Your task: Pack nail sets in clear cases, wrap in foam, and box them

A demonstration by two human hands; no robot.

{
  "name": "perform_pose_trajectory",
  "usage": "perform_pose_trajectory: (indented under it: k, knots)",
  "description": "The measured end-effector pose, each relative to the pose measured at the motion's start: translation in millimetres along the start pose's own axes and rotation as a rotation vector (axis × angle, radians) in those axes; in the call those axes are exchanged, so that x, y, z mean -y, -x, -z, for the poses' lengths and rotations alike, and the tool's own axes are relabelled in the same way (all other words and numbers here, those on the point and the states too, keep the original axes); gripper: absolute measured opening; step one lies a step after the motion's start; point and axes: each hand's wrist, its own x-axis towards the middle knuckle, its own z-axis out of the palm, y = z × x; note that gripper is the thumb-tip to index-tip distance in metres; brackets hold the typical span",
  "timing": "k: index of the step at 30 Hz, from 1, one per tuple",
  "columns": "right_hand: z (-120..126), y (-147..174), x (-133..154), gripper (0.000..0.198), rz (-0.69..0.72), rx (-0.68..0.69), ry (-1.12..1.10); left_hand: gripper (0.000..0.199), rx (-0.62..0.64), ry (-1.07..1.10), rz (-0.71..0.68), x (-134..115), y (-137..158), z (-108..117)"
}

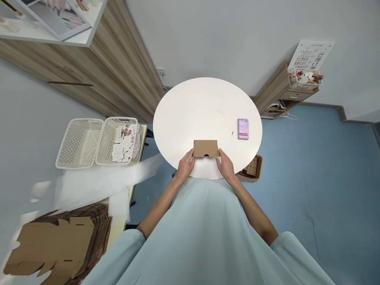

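Between my two hands, close to the near edge of the white oval table [208, 107], is a small brown cardboard box [205, 148] with its lid down and a dark thumb notch at the front. My left hand [186, 164] grips its left end, the thumb at the near corner. At the opposite end my right hand [226, 165] holds it in the same way. Whether the box rests on the table or is slightly raised, I cannot tell. To the right on the table lies a small purple and pink box [242, 129], untouched.
On a side table at left stand a white basket [78, 143] and a basket with small printed packets [118, 141]. White sheets [89, 186] and stacked flat cardboard blanks [56, 245] lie nearer. A carton of small brown boxes [251, 168] is below the table's right edge.
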Motion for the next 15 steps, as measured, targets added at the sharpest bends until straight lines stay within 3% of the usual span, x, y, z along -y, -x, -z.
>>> perform_pose_trajectory:
  k: [8,15]
  knots:
    - [-11,8,6,0.044,-0.176,0.208,0.098,0.05,0.104,-0.134,0.14,5,13,-10]
    - [-19,14,0,0.035,-0.219,0.188,-0.026,0.05,0.09,-0.038,0.243,6,15,-15]
